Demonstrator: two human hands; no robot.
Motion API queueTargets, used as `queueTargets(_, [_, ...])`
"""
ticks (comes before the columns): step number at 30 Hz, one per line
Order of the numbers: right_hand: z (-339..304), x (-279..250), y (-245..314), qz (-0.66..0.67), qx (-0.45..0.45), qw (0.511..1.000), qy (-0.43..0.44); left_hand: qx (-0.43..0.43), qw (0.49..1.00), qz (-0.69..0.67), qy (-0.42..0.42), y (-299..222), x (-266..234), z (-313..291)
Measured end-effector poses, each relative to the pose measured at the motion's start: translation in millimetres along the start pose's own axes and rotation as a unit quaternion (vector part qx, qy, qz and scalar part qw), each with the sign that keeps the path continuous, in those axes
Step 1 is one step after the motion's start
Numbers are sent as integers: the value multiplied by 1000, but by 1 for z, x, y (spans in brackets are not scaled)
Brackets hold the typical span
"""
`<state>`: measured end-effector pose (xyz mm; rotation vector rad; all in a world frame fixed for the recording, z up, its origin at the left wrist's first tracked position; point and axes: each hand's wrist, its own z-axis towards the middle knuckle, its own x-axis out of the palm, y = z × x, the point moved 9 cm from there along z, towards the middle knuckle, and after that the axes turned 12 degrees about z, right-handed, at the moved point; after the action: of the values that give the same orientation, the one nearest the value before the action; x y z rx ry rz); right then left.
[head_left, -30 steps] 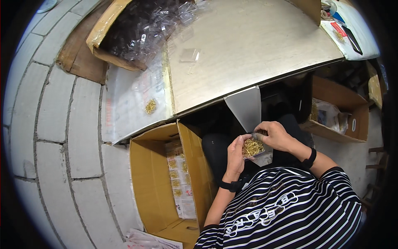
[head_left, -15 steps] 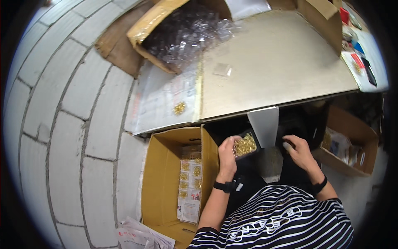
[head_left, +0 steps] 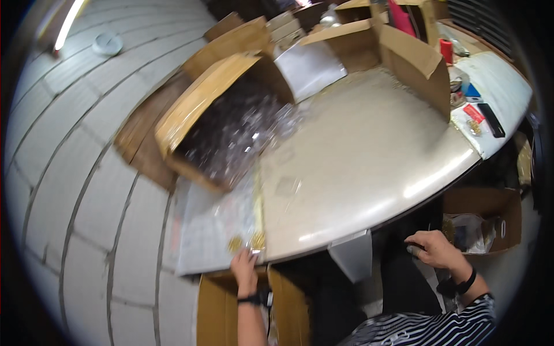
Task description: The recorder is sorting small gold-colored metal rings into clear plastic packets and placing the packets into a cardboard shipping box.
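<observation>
At the near left edge of the table, my left hand [head_left: 245, 270] reaches over the cardboard box below. Its fingertips close on the near edge of a small clear box of gold pieces [head_left: 257, 240], which rests on a plastic-covered sheet [head_left: 216, 219]. Just left of that lies another small gold heap [head_left: 235, 244]. Over my right leg hovers my right hand [head_left: 433, 249], with curled fingers; what they hold, if anything, is hidden. A grey ring-like band shows on one finger.
A tipped carton [head_left: 173, 124] spills clear plastic boxes [head_left: 236, 135] onto the table [head_left: 369, 150]. One clear box [head_left: 288, 185] lies nearer. Below the table stand a tall cardboard box [head_left: 291, 305] and a smaller carton [head_left: 482, 199]. At right lies a black phone-like object [head_left: 491, 120].
My left hand has carried the clear box of gold pieces from above my lap to the sheet, beside the gold heap. My right hand stays near my right leg. The view has tilted up.
</observation>
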<state>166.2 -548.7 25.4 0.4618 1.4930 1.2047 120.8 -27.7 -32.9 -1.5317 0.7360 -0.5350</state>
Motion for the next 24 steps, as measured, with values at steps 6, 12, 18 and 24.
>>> queueTargets(6, [169, -71, 1, -160, -113, 979, 49, 125, 905, 406, -18, -48, -19, -34])
queueTargets(12, [302, -77, -71, -156, -34, 986, 38, 39, 890, 445, 92, -138, 90, -7])
queueTargets(18, [406, -84, -81, -89, -20, 996, 19, 142, 779, 380, 478, -201, 348, 73])
queueTargets(24, [558, -149, -160, -178, 26, 979, -99, 280, 781, 432, 354, -188, 580, 226])
